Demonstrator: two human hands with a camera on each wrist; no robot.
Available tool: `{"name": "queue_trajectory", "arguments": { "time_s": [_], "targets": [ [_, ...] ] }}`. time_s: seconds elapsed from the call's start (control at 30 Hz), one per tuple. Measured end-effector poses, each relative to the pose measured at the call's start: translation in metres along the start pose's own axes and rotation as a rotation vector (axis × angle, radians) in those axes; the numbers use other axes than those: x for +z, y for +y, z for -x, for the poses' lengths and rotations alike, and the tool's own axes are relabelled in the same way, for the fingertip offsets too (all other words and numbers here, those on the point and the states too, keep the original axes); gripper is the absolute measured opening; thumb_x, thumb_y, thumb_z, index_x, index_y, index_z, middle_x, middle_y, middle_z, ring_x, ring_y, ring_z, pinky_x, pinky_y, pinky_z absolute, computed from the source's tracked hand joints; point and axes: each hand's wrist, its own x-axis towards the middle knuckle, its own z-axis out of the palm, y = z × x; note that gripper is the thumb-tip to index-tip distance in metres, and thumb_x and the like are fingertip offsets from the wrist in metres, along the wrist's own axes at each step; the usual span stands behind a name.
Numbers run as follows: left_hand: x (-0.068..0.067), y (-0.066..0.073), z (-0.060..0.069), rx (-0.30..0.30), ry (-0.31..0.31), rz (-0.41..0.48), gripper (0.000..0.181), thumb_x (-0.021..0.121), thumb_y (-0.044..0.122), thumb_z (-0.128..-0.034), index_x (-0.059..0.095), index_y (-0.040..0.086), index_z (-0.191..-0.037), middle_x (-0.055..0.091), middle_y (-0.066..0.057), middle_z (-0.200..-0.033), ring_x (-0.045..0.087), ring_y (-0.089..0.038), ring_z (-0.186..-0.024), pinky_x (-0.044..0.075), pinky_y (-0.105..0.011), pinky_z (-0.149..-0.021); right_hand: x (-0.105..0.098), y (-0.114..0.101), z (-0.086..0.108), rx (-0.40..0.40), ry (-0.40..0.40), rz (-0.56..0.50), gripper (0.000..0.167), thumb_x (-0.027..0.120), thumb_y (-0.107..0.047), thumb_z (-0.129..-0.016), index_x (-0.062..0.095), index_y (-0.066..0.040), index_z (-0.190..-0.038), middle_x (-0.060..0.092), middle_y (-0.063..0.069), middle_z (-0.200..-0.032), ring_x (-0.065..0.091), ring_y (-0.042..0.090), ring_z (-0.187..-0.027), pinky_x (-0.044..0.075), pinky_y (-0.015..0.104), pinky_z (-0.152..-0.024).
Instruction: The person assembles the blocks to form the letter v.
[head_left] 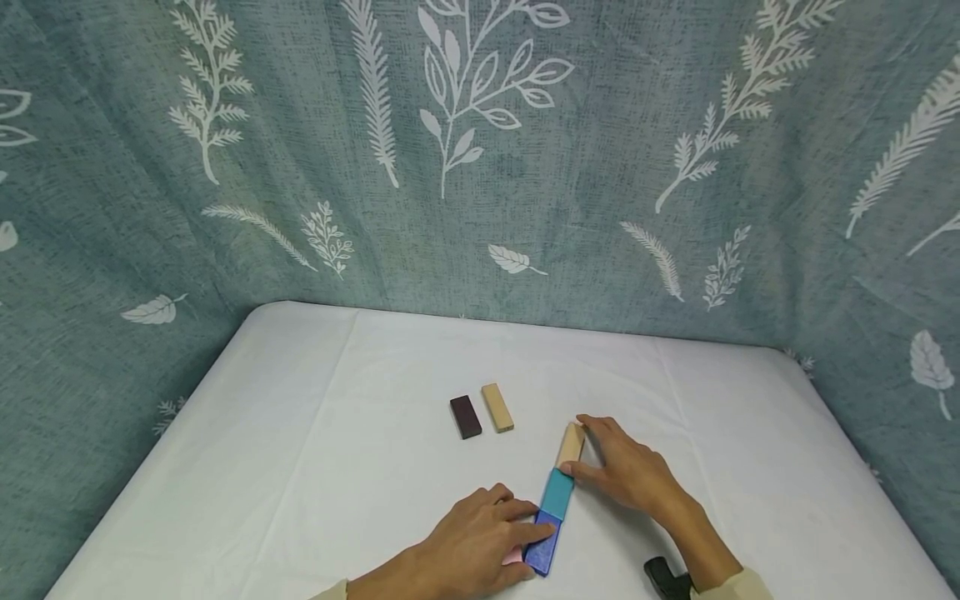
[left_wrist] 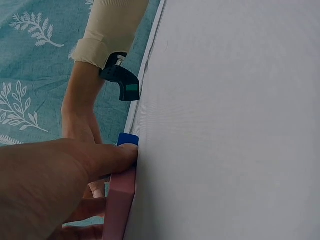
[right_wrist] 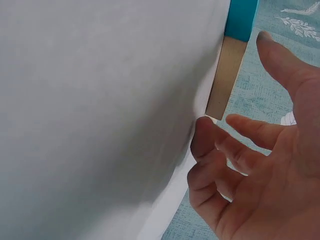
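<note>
A row of blocks lies on the white cloth in the head view: a blue block [head_left: 542,552] nearest, a teal block [head_left: 557,495] in the middle and a light wooden block [head_left: 571,444] farthest. My left hand [head_left: 474,546] holds the blue block, thumb at its near end and fingers along it. Partly covered by this hand, a pink block [left_wrist: 119,206] lies against the blue one's left side. With my right hand [head_left: 633,471] I hold the light wooden block, a finger at its far end and the thumb near its joint with the teal block.
Beyond the row, a dark brown block [head_left: 466,417] and another light wooden block [head_left: 498,407] lie apart on the white-covered table [head_left: 360,433]. A blue-green curtain [head_left: 450,250] with white leaf prints hangs behind. A black device [head_left: 666,577] is at my right wrist.
</note>
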Motion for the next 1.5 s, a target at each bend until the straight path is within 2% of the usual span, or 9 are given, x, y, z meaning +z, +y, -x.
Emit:
{"name": "queue_trajectory", "arguments": {
  "time_s": [0.33, 0.6, 0.7, 0.83, 0.93, 1.03, 1.17, 1.33, 1.5],
  "targets": [
    [-0.001, 0.002, 0.002, -0.036, 0.005, 0.017, 0.063, 0.069, 0.052, -0.0918, 0.053, 0.023, -0.145, 0.060, -0.001, -0.136, 0.055, -0.013, -0.115, 0.047, -0.025, -0.092, 0.000, -0.006, 0.019, -0.001, 0.025, 0.038, 0.088, 0.068, -0.063, -0.087, 0.044, -0.005, -0.150, 0.047, 0.020, -0.147, 0.052, 0.043, -0.128, 0.050, 0.066, -0.081],
    [-0.004, 0.005, 0.005, -0.102, -0.021, 0.020, 0.085, 0.071, 0.060, -0.0863, 0.039, 0.018, -0.153, 0.052, -0.004, -0.146, 0.050, -0.018, -0.126, 0.047, -0.034, -0.097, 0.006, -0.017, 0.039, -0.005, 0.007, 0.089, 0.108, 0.067, -0.073, -0.080, 0.039, 0.002, -0.152, 0.042, 0.023, -0.150, 0.048, 0.043, -0.130, 0.049, 0.063, -0.088],
    [-0.008, 0.003, 0.006, -0.143, -0.055, 0.047, 0.091, 0.072, 0.063, -0.0844, 0.036, 0.018, -0.155, 0.046, -0.004, -0.152, 0.047, -0.020, -0.132, 0.045, -0.040, -0.101, 0.009, -0.023, 0.044, 0.011, -0.003, 0.102, 0.113, 0.067, -0.076, -0.078, 0.037, 0.004, -0.152, 0.039, 0.024, -0.153, 0.044, 0.044, -0.133, 0.046, 0.064, -0.092],
    [-0.011, -0.003, 0.010, -0.170, -0.047, 0.065, 0.098, 0.071, 0.069, -0.0810, 0.034, 0.018, -0.156, 0.042, -0.005, -0.156, 0.043, -0.021, -0.135, 0.042, -0.042, -0.105, 0.014, -0.034, 0.049, 0.038, -0.014, 0.098, 0.119, 0.066, -0.080, -0.075, 0.034, 0.003, -0.154, 0.031, 0.024, -0.159, 0.038, 0.045, -0.138, 0.042, 0.067, -0.096],
    [-0.012, -0.009, 0.014, -0.163, 0.001, 0.051, 0.102, 0.072, 0.072, -0.0772, 0.036, 0.017, -0.155, 0.043, -0.007, -0.155, 0.044, -0.022, -0.135, 0.040, -0.041, -0.105, 0.018, -0.042, 0.052, 0.045, -0.019, 0.092, 0.122, 0.065, -0.081, -0.074, 0.030, 0.003, -0.156, 0.027, 0.023, -0.161, 0.036, 0.045, -0.140, 0.041, 0.069, -0.095],
    [-0.015, -0.016, 0.016, -0.174, 0.002, 0.060, 0.103, 0.071, 0.074, -0.0766, 0.036, 0.017, -0.155, 0.042, -0.007, -0.155, 0.043, -0.023, -0.135, 0.040, -0.041, -0.105, 0.021, -0.049, 0.055, 0.048, -0.023, 0.082, 0.123, 0.065, -0.081, -0.074, 0.029, 0.003, -0.156, 0.025, 0.022, -0.163, 0.035, 0.045, -0.140, 0.041, 0.069, -0.094],
    [-0.021, -0.026, 0.020, -0.218, -0.014, 0.101, 0.101, 0.070, 0.073, -0.0782, 0.037, 0.017, -0.156, 0.040, -0.007, -0.157, 0.041, -0.022, -0.137, 0.039, -0.043, -0.106, 0.024, -0.057, 0.058, 0.055, -0.024, 0.070, 0.124, 0.065, -0.081, -0.073, 0.029, 0.004, -0.156, 0.024, 0.022, -0.163, 0.035, 0.045, -0.141, 0.039, 0.070, -0.094],
    [-0.028, -0.040, 0.024, -0.276, 0.019, 0.133, 0.098, 0.072, 0.070, -0.0792, 0.040, 0.016, -0.155, 0.039, -0.009, -0.158, 0.041, -0.021, -0.137, 0.039, -0.046, -0.106, 0.028, -0.066, 0.061, 0.056, -0.019, 0.102, 0.127, 0.064, -0.085, -0.069, 0.034, 0.004, -0.154, 0.028, 0.024, -0.161, 0.039, 0.045, -0.138, 0.041, 0.071, -0.093],
    [-0.030, -0.050, 0.027, -0.345, 0.032, 0.162, 0.097, 0.072, 0.068, -0.0809, 0.038, 0.016, -0.156, 0.037, -0.008, -0.159, 0.041, -0.023, -0.138, 0.036, -0.048, -0.108, 0.032, -0.072, 0.063, 0.065, -0.024, 0.103, 0.134, 0.065, -0.088, -0.063, 0.032, 0.005, -0.154, 0.030, 0.027, -0.159, 0.040, 0.046, -0.137, 0.041, 0.070, -0.093]
  ]
}}
